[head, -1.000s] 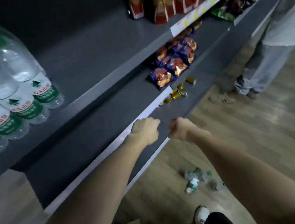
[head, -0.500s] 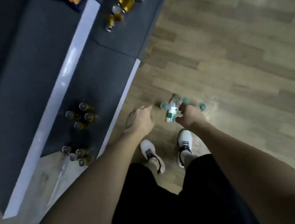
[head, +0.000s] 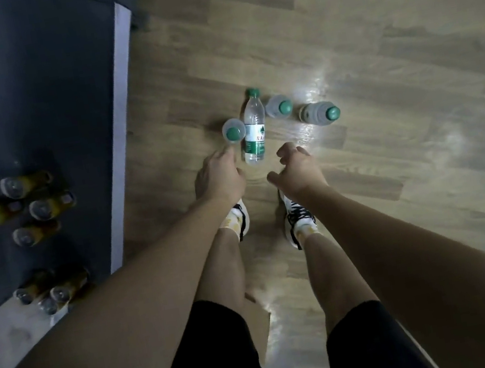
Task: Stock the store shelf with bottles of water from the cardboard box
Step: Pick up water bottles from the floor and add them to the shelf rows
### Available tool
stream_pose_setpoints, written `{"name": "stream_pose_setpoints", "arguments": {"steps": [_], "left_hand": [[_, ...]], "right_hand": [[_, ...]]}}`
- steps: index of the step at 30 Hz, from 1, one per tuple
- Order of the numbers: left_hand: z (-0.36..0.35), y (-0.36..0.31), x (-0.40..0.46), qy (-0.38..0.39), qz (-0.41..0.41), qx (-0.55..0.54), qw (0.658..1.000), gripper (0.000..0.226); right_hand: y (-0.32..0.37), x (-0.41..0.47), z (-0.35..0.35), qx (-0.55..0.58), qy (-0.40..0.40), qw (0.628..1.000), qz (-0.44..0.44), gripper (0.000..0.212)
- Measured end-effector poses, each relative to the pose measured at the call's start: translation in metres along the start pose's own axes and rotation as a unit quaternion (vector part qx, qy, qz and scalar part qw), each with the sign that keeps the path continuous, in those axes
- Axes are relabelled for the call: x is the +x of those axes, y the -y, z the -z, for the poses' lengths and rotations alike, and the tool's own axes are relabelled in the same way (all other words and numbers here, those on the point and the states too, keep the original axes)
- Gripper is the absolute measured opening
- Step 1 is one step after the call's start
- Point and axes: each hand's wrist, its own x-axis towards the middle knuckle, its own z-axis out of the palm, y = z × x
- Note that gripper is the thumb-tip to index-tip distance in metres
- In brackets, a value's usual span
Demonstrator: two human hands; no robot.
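Head view, looking straight down at wood floor. Landmark: lying water bottle, on its side w/ green cap pointing away from the person and green-white label mid-body. Three more water bottles stand upright on the floor near it: one touching or just beside its left flank, one just right of its neck, one further right, tilted-looking in the wide lens.

Left hand is just below-left of the lying bottle's base, fingers loosely curled, nothing in it; fingertips reach toward the left upright bottle, contact can't be told. Right hand is just below-right of the base, apart from it, thumb sticking out, fingers bent in a loose hook, holding nothing.

White sneakers sit under both hands, partly covered by wrists and forearms.

Left of the lying bottle, well apart: dark shelf w/ pale front edge, carrying two clusters of amber drink bottles, blurred, labels unreadable. Brown cardboard piece shows between the legs, mostly hidden by black shorts; whether it's the box, can't say.
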Motion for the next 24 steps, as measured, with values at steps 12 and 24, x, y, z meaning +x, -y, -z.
{"name": "stream_pose_setpoints", "arguments": {"steps": [12, 24], "left_hand": [[-0.099, 0.079, 0.119, 0.054, 0.035, -0.071, 0.995, 0.018], [-0.138, 0.119, 0.176, 0.056, 0.043, -0.107, 0.992, 0.024]], "right_hand": [[-0.026, 0.138, -0.086, 0.037, -0.014, 0.999, 0.020, 0.067], [-0.006, 0.231, -0.138, 0.017, -0.053, 0.992, 0.115, 0.067]]}}
